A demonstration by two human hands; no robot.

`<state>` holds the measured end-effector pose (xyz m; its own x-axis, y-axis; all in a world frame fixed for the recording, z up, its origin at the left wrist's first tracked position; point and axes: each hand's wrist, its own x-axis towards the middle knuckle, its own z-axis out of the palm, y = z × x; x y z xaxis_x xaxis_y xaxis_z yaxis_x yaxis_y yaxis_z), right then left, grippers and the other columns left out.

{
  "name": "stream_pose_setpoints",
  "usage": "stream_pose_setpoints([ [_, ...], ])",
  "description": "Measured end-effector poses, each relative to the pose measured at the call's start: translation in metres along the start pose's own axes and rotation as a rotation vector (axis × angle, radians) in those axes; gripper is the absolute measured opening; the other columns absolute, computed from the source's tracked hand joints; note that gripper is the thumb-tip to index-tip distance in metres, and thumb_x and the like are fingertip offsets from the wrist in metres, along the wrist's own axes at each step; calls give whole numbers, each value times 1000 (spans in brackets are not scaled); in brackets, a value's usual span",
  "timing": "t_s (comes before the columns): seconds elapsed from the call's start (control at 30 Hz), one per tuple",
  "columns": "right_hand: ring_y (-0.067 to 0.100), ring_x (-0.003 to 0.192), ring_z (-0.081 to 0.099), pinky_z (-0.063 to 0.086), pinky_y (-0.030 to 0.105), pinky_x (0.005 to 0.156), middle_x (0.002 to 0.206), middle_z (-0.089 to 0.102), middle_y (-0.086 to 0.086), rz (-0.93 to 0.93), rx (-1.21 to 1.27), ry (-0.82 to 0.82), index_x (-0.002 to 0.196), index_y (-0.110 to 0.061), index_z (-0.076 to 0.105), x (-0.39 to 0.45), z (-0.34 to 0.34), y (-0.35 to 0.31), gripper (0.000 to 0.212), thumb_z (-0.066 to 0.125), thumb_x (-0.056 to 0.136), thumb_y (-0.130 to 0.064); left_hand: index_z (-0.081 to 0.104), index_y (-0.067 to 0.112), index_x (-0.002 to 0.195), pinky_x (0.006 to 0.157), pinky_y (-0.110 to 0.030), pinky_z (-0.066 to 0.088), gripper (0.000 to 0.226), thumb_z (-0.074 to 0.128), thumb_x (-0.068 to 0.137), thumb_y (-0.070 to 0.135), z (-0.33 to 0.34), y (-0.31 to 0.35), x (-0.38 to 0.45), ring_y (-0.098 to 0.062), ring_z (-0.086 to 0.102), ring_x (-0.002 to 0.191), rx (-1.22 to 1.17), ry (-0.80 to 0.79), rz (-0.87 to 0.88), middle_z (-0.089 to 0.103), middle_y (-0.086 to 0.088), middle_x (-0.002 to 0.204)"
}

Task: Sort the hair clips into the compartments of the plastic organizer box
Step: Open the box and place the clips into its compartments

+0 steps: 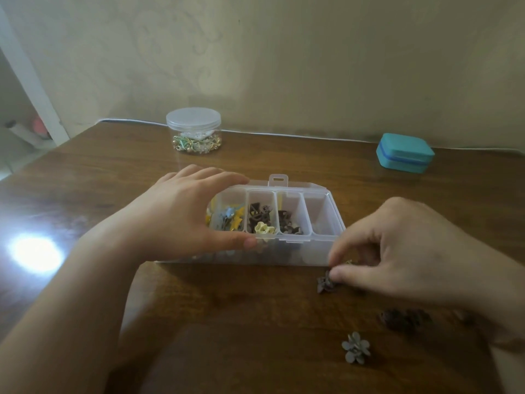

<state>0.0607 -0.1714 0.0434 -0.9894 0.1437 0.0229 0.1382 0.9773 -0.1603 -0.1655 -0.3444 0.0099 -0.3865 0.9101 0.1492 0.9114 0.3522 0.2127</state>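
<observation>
Nearest, a grey flower clip (356,347) waits on the table (255,322); your right hand (403,248) pinches a brown flower clip (325,283) beside the organizer box (284,251); your left hand (181,214), fingers spread, clasps the box, likely steadying it.

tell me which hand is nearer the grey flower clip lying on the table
Right. The right hand is just above the grey flower clip; the left hand holds the organizer box, farther off.
</observation>
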Motion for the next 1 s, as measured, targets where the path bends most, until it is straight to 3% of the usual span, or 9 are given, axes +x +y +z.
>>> stream_pose_setpoints([
  [0.13, -7, 61, 43, 29, 15, 56, 57, 44, -22, 27, -140, -74, 123, -55, 52, 4, 11, -7, 50, 59, 77, -69, 30, 50, 143, 109, -41, 32, 102, 31, 55, 101, 0, 0, 0, -5, 30, 134, -5, -2, -1, 39, 24, 145],
  [0.27, -2, 88, 54, 48, 22, 74, 78, 45, -24, 3, -141, -155, 119, -50, 56, 9, 19, -11, 33, 58, 87, -55, 30, 51, 142, 109, -42, 32, 101, 31, 55, 102, 0, 0, 0, -6, 30, 135, -2, 1, 3, 39, 23, 145],
  [0.37, -3, 68, 52, 39, 15, 62, 67, 54, -21, -76, -12, -159, 110, -50, 60, 6, 15, -4, 29, 61, 83, -57, 28, 52, 143, 110, -42, 32, 101, 31, 55, 102, 0, 0, -1, -5, 30, 135, -4, -3, 1, 38, 24, 145],
  [0.5, 8, 50, 51, 38, 13, 44, 67, 62, -6, -174, 524, 289, 100, -38, 70, 7, 13, 2, 20, 69, 81, -40, 29, 51, 143, 109, -42, 33, 101, 31, 55, 101, 0, 0, 0, -6, 31, 134, 3, 3, 4, 39, 23, 145],
  [0.6, 11, 51, 50, 42, 20, 44, 69, 63, -1, -89, 587, 686, 100, -35, 72, 27, 16, -1, 17, 72, 83, -32, 29, 50, 143, 109, -41, 33, 101, 31, 56, 101, 1, -1, 1, -6, 32, 134, 14, 3, 6, 40, 22, 146],
  [0.73, 3, 56, 54, 46, 20, 51, 67, 62, -10, 104, 435, 632, 107, -36, 70, 47, 22, 3, 26, 71, 81, -42, 29, 51, 143, 107, -39, 31, 100, 30, 56, 101, 1, -1, -1, -6, 31, 132, 19, 13, 13, 39, 23, 145],
  [0.83, -1, 55, 53, 40, 9, 50, 64, 62, -11, 149, 535, 766, 91, -35, 72, 37, 16, 14, 9, 73, 82, -35, 29, 51, 143, 108, -39, 31, 101, 30, 55, 102, 1, -1, 0, -6, 31, 133, 14, 10, 10, 39, 24, 145],
  [0.9, 1, 59, 57, 42, 10, 49, 72, 67, -14, 140, 508, 694, 81, -36, 72, 22, 7, 21, 2, 71, 80, -37, 28, 51, 143, 108, -39, 31, 101, 30, 55, 102, 1, -1, 0, -6, 31, 133, 19, 6, 9, 38, 24, 145],
  [1.0, -8, 68, 59, 43, 12, 52, 82, 67, -26, 169, 239, 188, 85, -46, 69, 2, -2, 31, 16, 66, 72, -55, 28, 51, 143, 108, -38, 31, 101, 30, 55, 102, 1, -2, 0, -5, 30, 133, 20, 10, 13, 38, 24, 145],
])
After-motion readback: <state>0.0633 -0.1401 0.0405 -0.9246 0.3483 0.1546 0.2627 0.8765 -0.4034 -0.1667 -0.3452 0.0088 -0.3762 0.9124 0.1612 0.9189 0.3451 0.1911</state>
